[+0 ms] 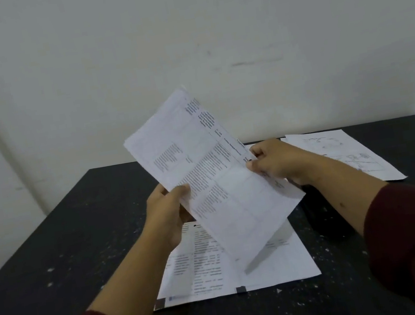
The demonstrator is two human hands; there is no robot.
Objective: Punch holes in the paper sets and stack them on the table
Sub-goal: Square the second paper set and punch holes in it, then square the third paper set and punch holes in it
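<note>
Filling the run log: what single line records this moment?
left hand: holds white printed paper set | right hand: pinches it | set: raised, tilted | black speckled table: two paper stacks

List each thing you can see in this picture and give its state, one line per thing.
Held paper set: lifted off the table, tilted, gripped at both side edges.
Left hand: grips the set's left edge.
Right hand: pinches the set's right edge.
Front stack: lies flat on the table, one punched hole visible near its top left.
Right sheets: lie flat, untouched.
Table: dark, speckled.
</note>
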